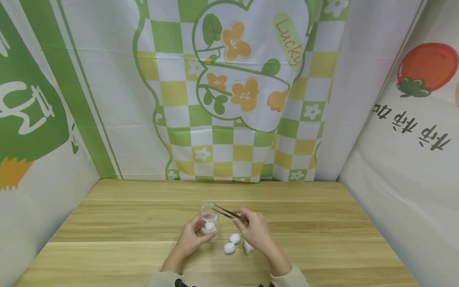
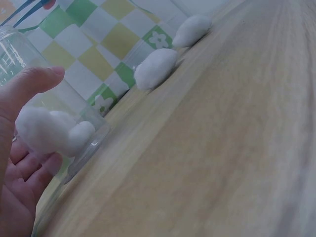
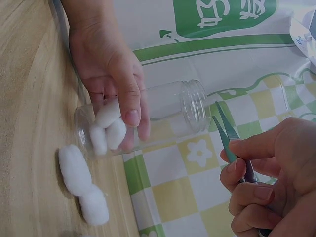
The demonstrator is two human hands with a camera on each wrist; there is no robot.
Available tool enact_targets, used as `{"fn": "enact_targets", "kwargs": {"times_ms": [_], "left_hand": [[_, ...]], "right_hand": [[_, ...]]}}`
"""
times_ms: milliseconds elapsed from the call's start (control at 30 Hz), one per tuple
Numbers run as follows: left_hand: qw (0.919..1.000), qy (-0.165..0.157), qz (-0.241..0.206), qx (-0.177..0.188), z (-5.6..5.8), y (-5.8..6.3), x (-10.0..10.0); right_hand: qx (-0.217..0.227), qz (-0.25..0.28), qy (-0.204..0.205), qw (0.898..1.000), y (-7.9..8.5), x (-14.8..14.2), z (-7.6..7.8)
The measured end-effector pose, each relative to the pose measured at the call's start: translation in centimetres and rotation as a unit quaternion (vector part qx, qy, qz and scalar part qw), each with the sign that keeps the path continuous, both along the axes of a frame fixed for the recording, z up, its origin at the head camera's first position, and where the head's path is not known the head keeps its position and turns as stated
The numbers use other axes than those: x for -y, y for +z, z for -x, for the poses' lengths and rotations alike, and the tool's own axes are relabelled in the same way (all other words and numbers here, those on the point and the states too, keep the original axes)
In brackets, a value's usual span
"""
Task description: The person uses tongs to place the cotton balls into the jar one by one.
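A clear jar [image 1: 209, 215] stands on the table without a lid, its threaded mouth [image 3: 196, 106] uncovered. Several white cotton balls [image 3: 107, 126] lie at its bottom. My left hand [image 1: 190, 238] holds the jar low on its side, thumb on one side and fingers round the other. In my right hand [image 1: 254, 228] I hold tweezers [image 3: 226, 131], their two tips apart with nothing between them. Those tips are at the jar's mouth. Outside the jar, two cotton balls [image 1: 229, 248] lie side by side, and more white cotton [image 1: 248, 247] is partly hidden under my right hand.
The wooden table [image 1: 143, 215] reaches back to a hanging cloth [image 1: 229, 151] with green and yellow checks. White printed cloth walls stand along the left [image 1: 64, 191] and right [image 1: 387, 175] sides.
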State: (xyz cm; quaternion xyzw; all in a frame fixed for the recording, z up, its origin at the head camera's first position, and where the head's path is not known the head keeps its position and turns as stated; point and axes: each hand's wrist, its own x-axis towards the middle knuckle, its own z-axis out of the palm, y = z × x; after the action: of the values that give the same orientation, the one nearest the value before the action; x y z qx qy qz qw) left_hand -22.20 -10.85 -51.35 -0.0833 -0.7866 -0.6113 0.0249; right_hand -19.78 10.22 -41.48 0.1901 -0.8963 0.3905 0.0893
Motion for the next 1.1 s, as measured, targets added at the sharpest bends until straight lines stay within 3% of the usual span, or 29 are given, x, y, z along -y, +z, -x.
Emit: {"fn": "enact_targets", "kwargs": {"times_ms": [1100], "left_hand": [[1.0,0.003,-0.003,0.007,0.0,0.0,0.0]], "right_hand": [[0.022,0.024,-0.023,0.999,0.1,-1.2,0.4]]}}
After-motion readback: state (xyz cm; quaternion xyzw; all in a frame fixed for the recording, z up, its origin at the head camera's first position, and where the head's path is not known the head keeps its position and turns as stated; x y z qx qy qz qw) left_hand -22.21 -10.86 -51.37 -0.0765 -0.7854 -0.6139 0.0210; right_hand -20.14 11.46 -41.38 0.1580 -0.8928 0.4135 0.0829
